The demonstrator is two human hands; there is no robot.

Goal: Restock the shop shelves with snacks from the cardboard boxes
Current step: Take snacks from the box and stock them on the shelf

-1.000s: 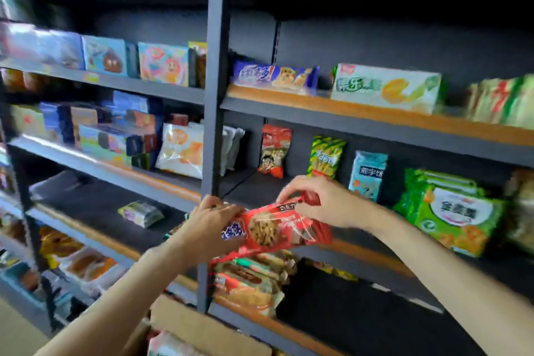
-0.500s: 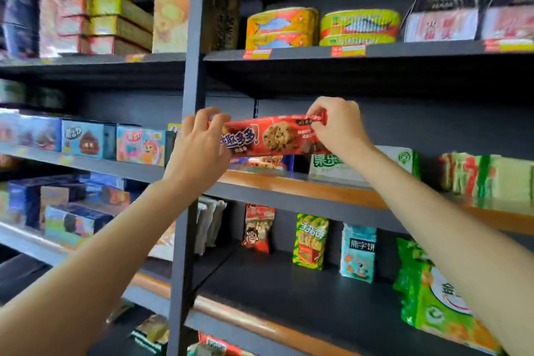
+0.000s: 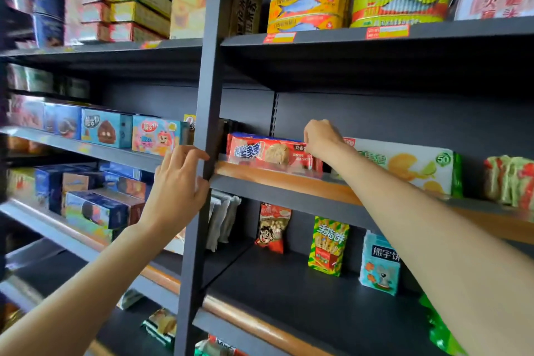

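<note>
Fingers (image 3: 310, 144) of right hand (image 3: 320, 140): curled on the right end of the red cookie pack (image 3: 267, 152), which lies on the shelf (image 3: 289, 182) below them. Left hand (image 3: 176, 185): loosely spread, empty, thumb touching the upright post (image 3: 209, 81), left of the pack.

There is just one camera, worn on the person's head. It looks forward and a bit up at the dark shop shelves (image 3: 318, 37), from very close, about an arm's reach away. Both arms stretch in from the bottom corners of the frame toward the middle. A grey shelf post (image 3: 208, 95) runs up the middle. The wide lens bends the shelves at the edges.
</note>
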